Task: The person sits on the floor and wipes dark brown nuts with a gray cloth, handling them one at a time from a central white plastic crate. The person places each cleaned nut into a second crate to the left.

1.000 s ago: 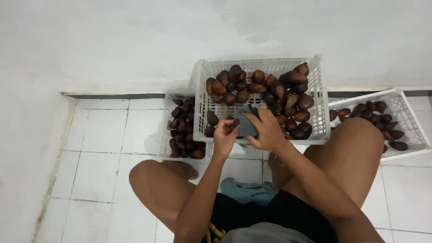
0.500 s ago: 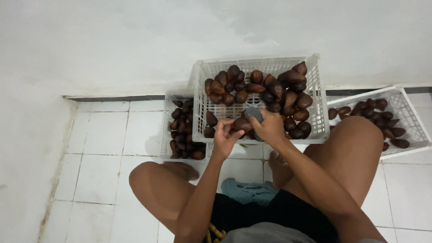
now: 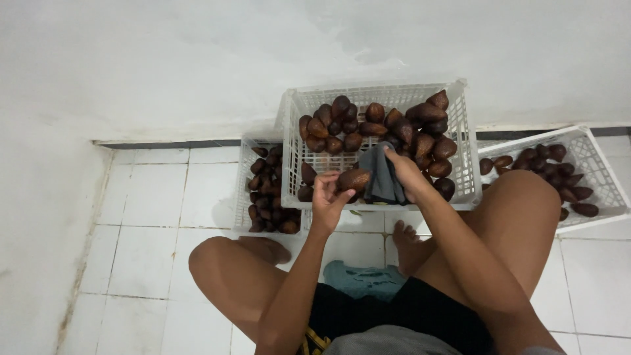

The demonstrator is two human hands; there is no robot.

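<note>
1. Over the near rim of the tall white crate (image 3: pixel 374 98), the left hand (image 3: pixel 328 197) has its fingers clamped round one brown scaly snake fruit (image 3: pixel 355 179).
2. Just right of that crate rim, the right hand (image 3: pixel 404 172) is closed on a dark grey cloth (image 3: pixel 381 176), which touches the fruit.
3. Left of the crate sits a lower basket (image 3: pixel 244 197) of the same fruit; right of it, a tilted tray (image 3: pixel 591 164).
4. I'd judge the fruit could slip: its pointed, scaly skin gives poor purchase while being rubbed, and it would drop to the white tiled floor (image 3: pixel 151 197) below the crate.
</note>
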